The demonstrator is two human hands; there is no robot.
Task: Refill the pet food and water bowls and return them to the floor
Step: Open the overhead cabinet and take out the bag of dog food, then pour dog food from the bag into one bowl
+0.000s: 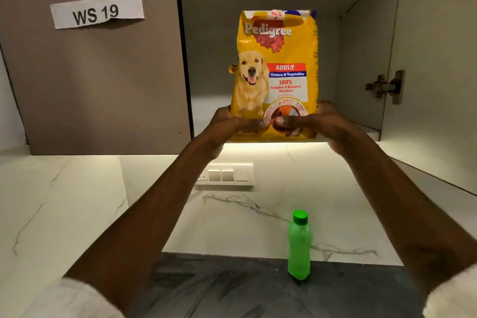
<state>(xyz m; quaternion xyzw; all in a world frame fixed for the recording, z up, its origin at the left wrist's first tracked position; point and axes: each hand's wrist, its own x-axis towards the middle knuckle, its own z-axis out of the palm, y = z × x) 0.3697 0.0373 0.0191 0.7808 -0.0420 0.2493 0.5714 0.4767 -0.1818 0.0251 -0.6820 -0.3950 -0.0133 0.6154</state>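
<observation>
Left grip (233,124), right grip (320,121): bag (277,72) base

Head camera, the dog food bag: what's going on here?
A person holds a yellow dog food bag upright with both hands, the left hand and right hand gripping its lower corners. The bag is at the front edge of an open wall cabinet, and its top is torn open. Whether it is going in or coming out cannot be told. A capped green bottle stands on the dark counter below. No bowls are in view.
</observation>
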